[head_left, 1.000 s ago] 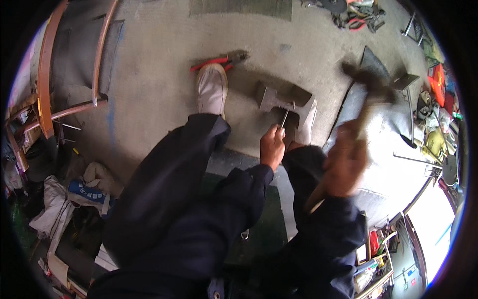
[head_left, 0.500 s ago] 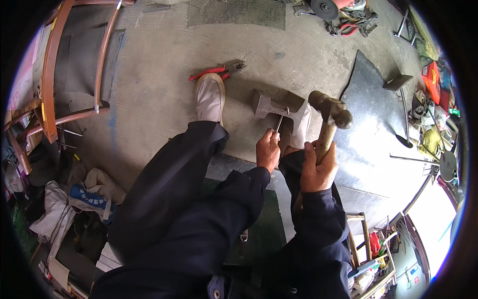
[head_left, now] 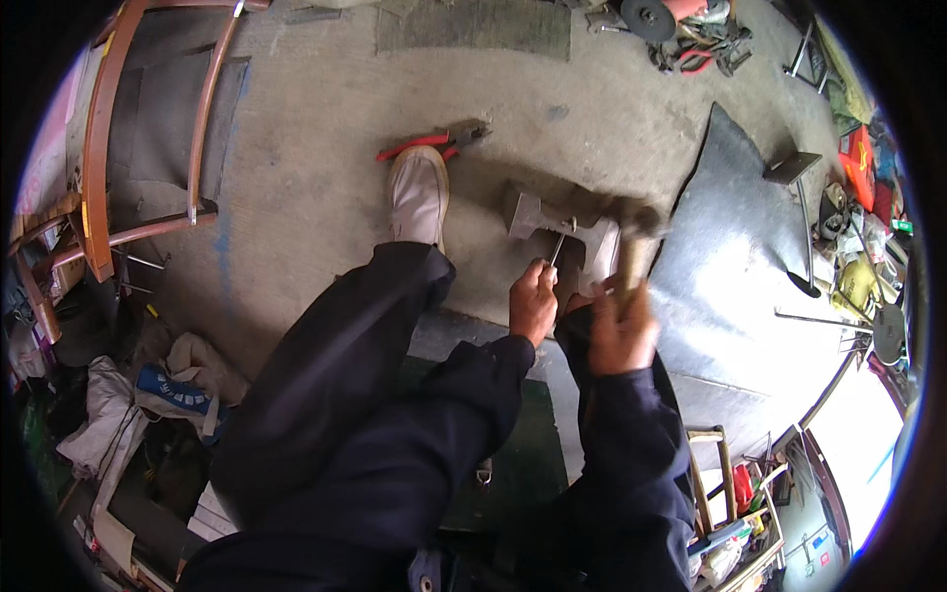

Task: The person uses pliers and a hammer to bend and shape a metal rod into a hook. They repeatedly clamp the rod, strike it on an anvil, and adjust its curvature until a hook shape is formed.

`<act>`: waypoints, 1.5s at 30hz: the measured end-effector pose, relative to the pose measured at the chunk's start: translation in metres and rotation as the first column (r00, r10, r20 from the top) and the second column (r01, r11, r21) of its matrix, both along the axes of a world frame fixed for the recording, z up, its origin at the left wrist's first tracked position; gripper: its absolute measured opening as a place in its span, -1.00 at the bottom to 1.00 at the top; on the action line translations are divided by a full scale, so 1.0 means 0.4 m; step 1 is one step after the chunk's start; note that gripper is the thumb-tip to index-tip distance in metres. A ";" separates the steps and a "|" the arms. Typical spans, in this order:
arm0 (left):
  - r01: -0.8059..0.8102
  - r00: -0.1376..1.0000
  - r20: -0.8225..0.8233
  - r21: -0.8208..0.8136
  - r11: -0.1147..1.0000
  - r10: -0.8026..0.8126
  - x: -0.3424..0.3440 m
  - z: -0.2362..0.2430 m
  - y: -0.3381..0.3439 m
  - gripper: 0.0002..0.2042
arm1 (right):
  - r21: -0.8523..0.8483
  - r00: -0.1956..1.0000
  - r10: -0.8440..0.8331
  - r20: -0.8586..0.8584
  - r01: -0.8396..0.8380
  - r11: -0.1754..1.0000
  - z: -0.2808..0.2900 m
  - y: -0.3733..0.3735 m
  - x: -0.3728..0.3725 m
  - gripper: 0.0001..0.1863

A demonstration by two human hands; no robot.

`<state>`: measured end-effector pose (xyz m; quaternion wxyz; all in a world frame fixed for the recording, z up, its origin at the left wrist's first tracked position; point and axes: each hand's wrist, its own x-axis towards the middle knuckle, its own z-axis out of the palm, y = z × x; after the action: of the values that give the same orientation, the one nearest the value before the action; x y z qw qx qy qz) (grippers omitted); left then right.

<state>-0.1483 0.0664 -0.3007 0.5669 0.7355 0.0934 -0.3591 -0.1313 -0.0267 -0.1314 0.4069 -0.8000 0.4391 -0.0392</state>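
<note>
My left hand (head_left: 533,304) is closed around a thin metal rod (head_left: 558,247). The rod's far end looks bent or hooked and lies against the top of a small steel anvil (head_left: 527,213) on the floor. A hammer (head_left: 634,259) with a pale wooden handle is in my right hand (head_left: 621,335), whose fingers wrap the handle. Its head is smeared by motion, over the anvil's right end and apart from the rod as far as I can see. My right shoe (head_left: 602,259) stands beside the anvil, partly behind the hammer.
Red-handled pliers (head_left: 449,140) lie by my left shoe (head_left: 418,197). A dark sheet (head_left: 735,227) covers the floor at right. Several tools and a grinder (head_left: 648,18) sit at far right. Wooden chair frames (head_left: 107,148) stand at left, bags (head_left: 192,380) below them.
The hammer in my right hand has swung downward and left, its head now blurred. My left hand keeps hold of the rod on the anvil, nearly unmoved.
</note>
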 end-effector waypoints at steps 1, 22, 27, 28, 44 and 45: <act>0.008 1.000 0.024 0.003 1.000 -0.008 -0.001 -0.001 0.001 -0.77 | 0.031 0.993 -0.067 0.102 0.064 0.997 0.057 -0.014 0.020 -0.83; -0.075 0.997 -0.025 -0.036 0.997 0.074 -0.012 -0.001 0.005 -0.81 | 0.086 0.998 -0.050 0.045 0.046 0.995 -0.099 0.055 -0.099 -0.79; -0.071 0.997 -0.018 -0.019 0.997 0.071 -0.006 0.014 0.001 -0.82 | 0.093 0.974 0.077 -0.212 -0.059 0.994 -0.201 0.065 -0.171 -0.75; -0.064 0.997 -0.043 -0.005 0.998 0.063 -0.006 0.017 -0.001 -0.82 | 0.075 0.969 0.097 -0.228 -0.082 0.994 -0.187 0.064 -0.160 -0.75; 0.040 0.999 0.023 0.043 0.998 -0.041 0.026 0.020 -0.005 -0.78 | -0.010 0.991 0.034 -0.129 -0.036 0.999 -0.115 0.040 -0.093 -0.65; 0.033 0.999 -0.026 0.043 0.999 -0.032 0.016 0.026 -0.002 -0.77 | 0.060 0.996 -0.012 -0.090 0.018 0.998 -0.100 0.041 -0.104 -0.69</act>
<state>-0.1418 0.0658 -0.2902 0.5438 0.7443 0.0964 -0.3755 -0.1729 -0.0104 -0.1715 0.4106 -0.7850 0.4638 0.0069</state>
